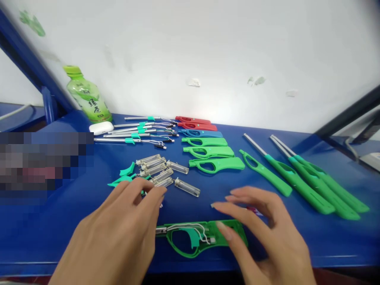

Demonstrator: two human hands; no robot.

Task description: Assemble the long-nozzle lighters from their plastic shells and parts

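On the near part of the blue table lies an open green lighter half-shell [204,251], with a metal tube, white wires and a teal trigger [194,237] set in it. My right hand [264,233] hovers at the shell's right end, thumb and fingers apart, holding nothing visible. My left hand [118,229] is over the shell's left side, its fingers curled down beside small teal pieces [127,170] and clear fuel tanks [187,187]. Its fingertips are partly hidden, so what they pinch cannot be made out.
Metal tubes with wires [127,135] lie at the back left, near a green tea bottle [89,99] and a white case [101,128]. Red, blue and green shells [219,164] line the middle. Several green lighters with metal tubes [299,182] rest at right.
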